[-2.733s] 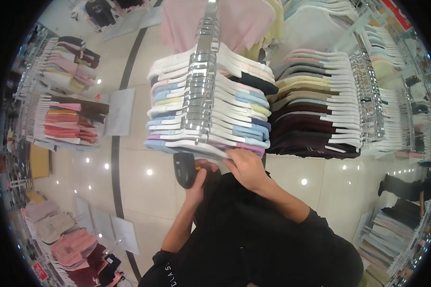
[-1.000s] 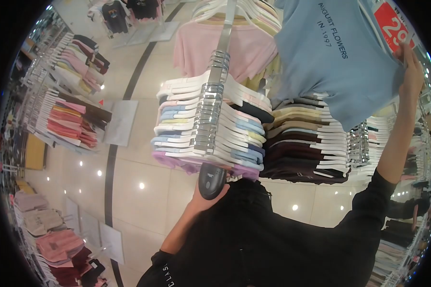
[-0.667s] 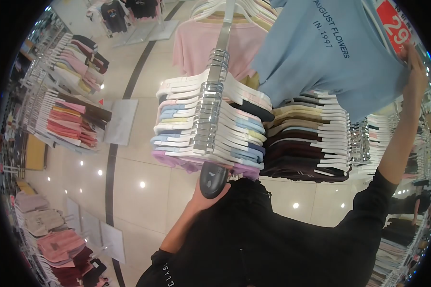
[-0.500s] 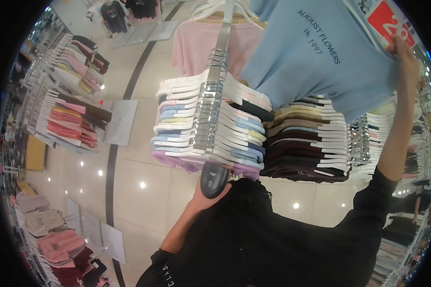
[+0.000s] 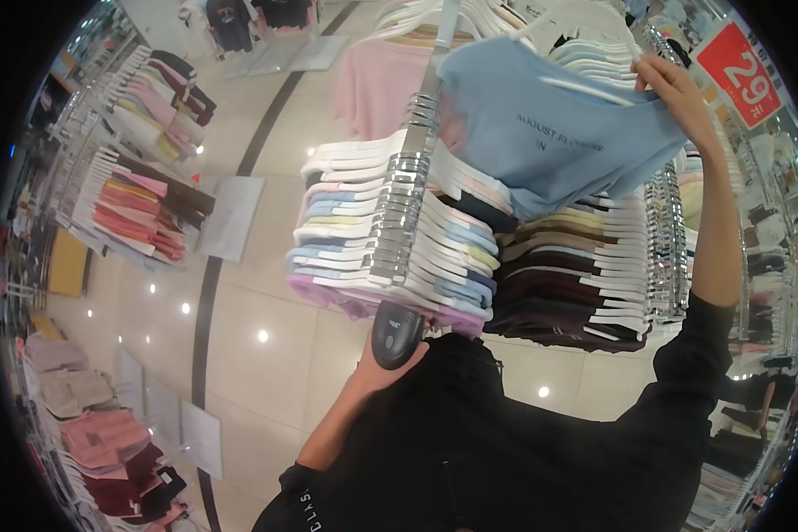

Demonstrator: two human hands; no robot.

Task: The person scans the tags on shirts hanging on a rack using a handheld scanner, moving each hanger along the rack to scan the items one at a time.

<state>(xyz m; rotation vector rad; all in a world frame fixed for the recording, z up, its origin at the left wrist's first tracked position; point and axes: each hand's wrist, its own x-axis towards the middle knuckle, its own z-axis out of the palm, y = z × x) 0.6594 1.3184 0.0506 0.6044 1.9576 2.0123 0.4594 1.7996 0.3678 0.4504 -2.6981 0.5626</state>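
My left hand (image 5: 372, 372) is closed around a black handheld barcode scanner (image 5: 396, 332), low in front of my body, below the front end of a clothes rail. At the upper right, my right hand (image 5: 672, 87) pinches the shoulder of a light blue T-shirt (image 5: 550, 111) on a white hanger. Its printed text is partly folded away. Directly left of the shirt, white-hangered tops (image 5: 395, 222) are packed on the chrome rail. Beneath it hang dark and brown tops (image 5: 559, 275). The exact grip of my right fingertips on cloth or hanger is hard to make out.
A red price sign (image 5: 740, 75) showing 29 stands right of my right hand. A pink top (image 5: 381, 84) hangs at the rail's far end. More clothes racks (image 5: 137, 213) line the left side, beyond the tiled floor (image 5: 266, 381). Another packed rail (image 5: 669, 239) runs along the right.
My right hand has come left and slightly down with the blue T-shirt, which now sags and folds, hiding part of its print. The scanner in my left hand has stayed in place.
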